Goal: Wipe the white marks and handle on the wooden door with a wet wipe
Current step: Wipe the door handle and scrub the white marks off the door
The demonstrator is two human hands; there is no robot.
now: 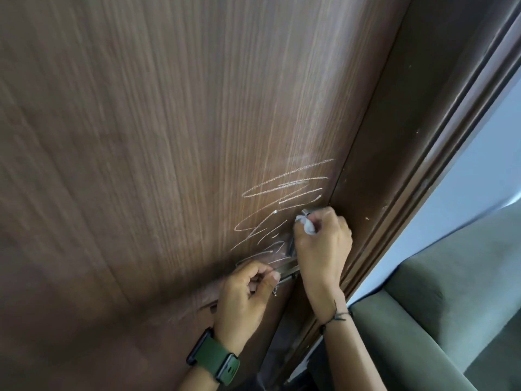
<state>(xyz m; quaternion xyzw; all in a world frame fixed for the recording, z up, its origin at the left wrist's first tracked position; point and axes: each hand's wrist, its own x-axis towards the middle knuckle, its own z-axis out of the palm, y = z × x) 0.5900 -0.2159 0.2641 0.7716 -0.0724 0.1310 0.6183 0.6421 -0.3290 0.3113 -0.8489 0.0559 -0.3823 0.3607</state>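
Observation:
The wooden door fills most of the view. White scribbled marks run down its right side toward the metal handle. My right hand is closed on a crumpled white wet wipe and presses it against the door near the upper end of the handle plate. Below and to the left, my left hand grips the lever of the handle; a green watch sits on that wrist. Much of the handle is hidden behind both hands.
The dark door frame runs diagonally right of the door. Beyond it are a pale wall and a green upholstered seat at the lower right.

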